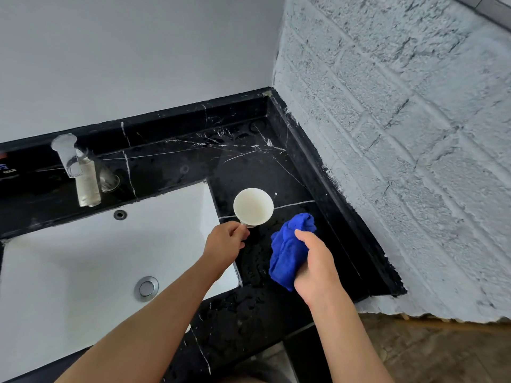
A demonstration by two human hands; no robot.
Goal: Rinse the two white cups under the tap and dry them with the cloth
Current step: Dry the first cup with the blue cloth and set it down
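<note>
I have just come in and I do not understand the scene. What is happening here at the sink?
A person stands at a black marble counter with a white sink. The left hand holds a white cup by its handle over the counter, its opening facing the camera. The right hand grips a bunched blue cloth beside it. No water runs from the tap. Only one cup is visible.

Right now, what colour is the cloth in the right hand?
Bright blue cloth, gripped by the right hand; head view.

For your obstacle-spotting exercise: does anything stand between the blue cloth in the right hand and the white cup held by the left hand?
Nothing visible does. The blue cloth, gripped by the right hand, sits just right of the white cup, whose handle the left hand holds; only bare black countertop lies between.
</note>
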